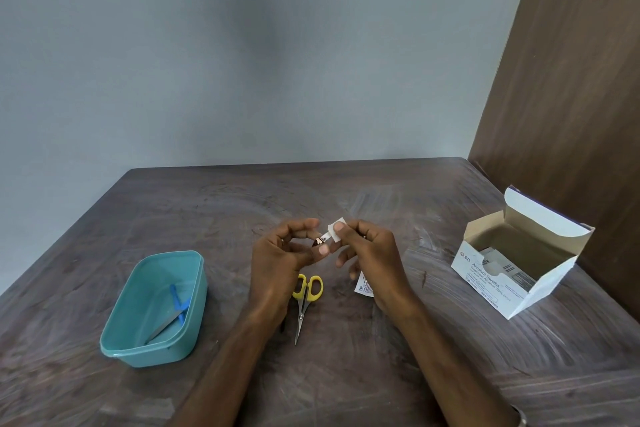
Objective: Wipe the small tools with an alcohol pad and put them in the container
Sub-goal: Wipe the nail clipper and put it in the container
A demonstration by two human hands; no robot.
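My left hand pinches a small metal tool, probably a nail clipper, above the middle of the table. My right hand pinches a white alcohol pad against the tool's tip. Yellow-handled scissors lie on the table just below my hands, blades pointing toward me. A teal plastic container stands at the left and holds a blue-handled metal tool. A torn pad wrapper lies partly under my right hand.
An open white box of alcohol swabs stands at the right, near a brown wooden panel. The dark wooden table ends at a grey wall behind.
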